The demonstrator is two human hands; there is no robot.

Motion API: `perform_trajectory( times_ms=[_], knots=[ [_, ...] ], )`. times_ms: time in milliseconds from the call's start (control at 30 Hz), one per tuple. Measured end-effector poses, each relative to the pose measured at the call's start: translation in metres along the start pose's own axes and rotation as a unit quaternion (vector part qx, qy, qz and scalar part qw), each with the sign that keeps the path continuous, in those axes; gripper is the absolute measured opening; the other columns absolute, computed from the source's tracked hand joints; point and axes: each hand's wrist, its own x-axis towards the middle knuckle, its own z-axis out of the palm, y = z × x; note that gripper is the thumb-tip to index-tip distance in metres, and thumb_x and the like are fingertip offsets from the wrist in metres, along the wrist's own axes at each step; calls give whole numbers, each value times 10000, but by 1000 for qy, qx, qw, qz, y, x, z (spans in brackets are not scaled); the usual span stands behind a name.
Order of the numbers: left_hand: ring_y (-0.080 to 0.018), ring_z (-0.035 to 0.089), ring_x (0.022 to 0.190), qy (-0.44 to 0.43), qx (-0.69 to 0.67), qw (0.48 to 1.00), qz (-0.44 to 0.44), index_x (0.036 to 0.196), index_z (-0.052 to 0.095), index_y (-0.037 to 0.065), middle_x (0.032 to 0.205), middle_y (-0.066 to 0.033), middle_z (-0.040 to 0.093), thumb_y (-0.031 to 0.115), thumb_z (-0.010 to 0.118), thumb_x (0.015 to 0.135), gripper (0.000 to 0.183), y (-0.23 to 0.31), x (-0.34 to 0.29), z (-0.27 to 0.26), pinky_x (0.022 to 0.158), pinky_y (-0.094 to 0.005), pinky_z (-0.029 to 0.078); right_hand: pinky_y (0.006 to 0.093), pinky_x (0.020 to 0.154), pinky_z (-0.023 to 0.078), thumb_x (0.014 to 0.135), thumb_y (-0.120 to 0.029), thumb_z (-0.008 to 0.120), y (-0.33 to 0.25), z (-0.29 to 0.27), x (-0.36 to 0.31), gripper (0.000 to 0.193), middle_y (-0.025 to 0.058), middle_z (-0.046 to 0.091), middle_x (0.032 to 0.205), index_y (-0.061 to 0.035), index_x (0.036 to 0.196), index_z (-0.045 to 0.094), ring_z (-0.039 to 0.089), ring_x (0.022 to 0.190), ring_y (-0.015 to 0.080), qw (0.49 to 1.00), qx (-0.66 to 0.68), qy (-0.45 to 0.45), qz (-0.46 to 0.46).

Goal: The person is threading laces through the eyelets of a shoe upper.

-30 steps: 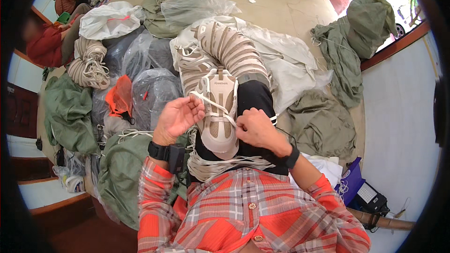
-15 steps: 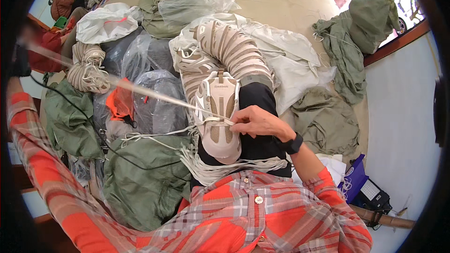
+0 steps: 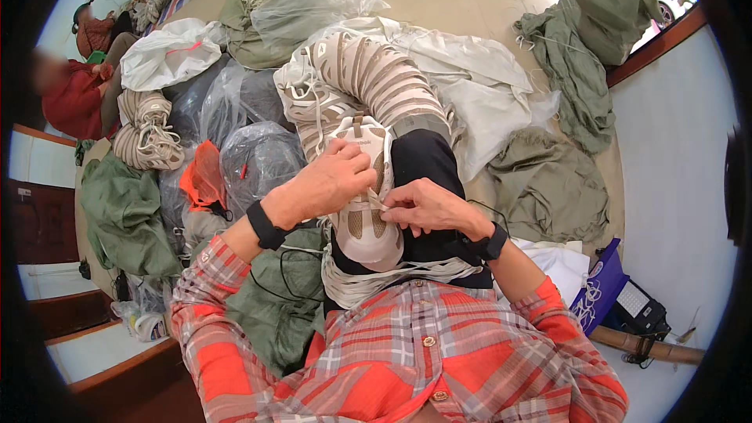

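A beige and white shoe upper (image 3: 366, 246) lies on my lap with its toe toward me. My right hand (image 3: 431, 207) pinches a flat cream shoelace (image 3: 375, 199) at the upper's right side, near the middle of the lacing. Over the upper's left side, my left hand (image 3: 333, 182) is closed with its fingers curled; its palm and fingertips are mostly hidden. The short bit of lace shows between the two hands. A bundle of loose cream laces (image 3: 360, 288) lies across my lap below the toe.
Beyond my lap curves a long row of nested shoe uppers (image 3: 376, 70). Clear plastic bags (image 3: 262, 153), an orange pouch (image 3: 205, 176) and green sacks (image 3: 125, 207) crowd the left. More green cloth (image 3: 548, 192) and a purple box (image 3: 599, 286) lie right. A seated person (image 3: 74, 98) is at far left.
My left hand has come back from far left, where a lace was stretched taut, to the shoe upper. The taut strand is gone. My right hand stays at the lacing.
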Motion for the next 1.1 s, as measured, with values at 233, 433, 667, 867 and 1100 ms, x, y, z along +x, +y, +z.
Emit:
perform_trajectory(
  times_ms=[233,433,667,867,1100],
  knots=[
    [-230,499,798,-23,151,988,7,776,512,70,758,-62,507,117,545,707,90,-2,0,-21,757,-351,375,260,438,457,844,-171,559,5,-5,-2,233,62,571,617,-26,1025,584,565,474,126,1000,-9,6,-30],
    [-248,473,844,-107,68,990,-64,814,521,83,799,-69,505,95,534,740,76,-59,-32,-23,779,-369,339,223,435,459,884,-99,522,5,4,1,343,53,560,658,-48,1203,405,542,501,87,991,113,68,-27],
    [-271,474,855,237,21,952,-190,823,515,61,825,-96,498,103,593,757,111,-14,-20,-11,757,-380,352,211,385,423,896,-93,463,-9,-7,43,190,39,560,633,-15,1069,471,514,434,83,990,123,69,-30],
    [-335,445,917,307,-90,882,-345,959,455,-10,949,-179,446,197,700,684,423,37,-39,43,818,-389,378,430,722,420,896,-204,483,-5,-54,118,230,179,589,867,7,961,550,554,842,352,793,-279,460,-287],
    [-437,256,1257,332,-141,821,-443,1336,177,-81,1353,-296,243,411,671,735,920,99,-48,136,1063,-460,201,465,763,449,870,-302,464,34,-23,167,315,147,546,1086,-78,1066,566,507,953,337,792,-505,129,-319]
  ],
)
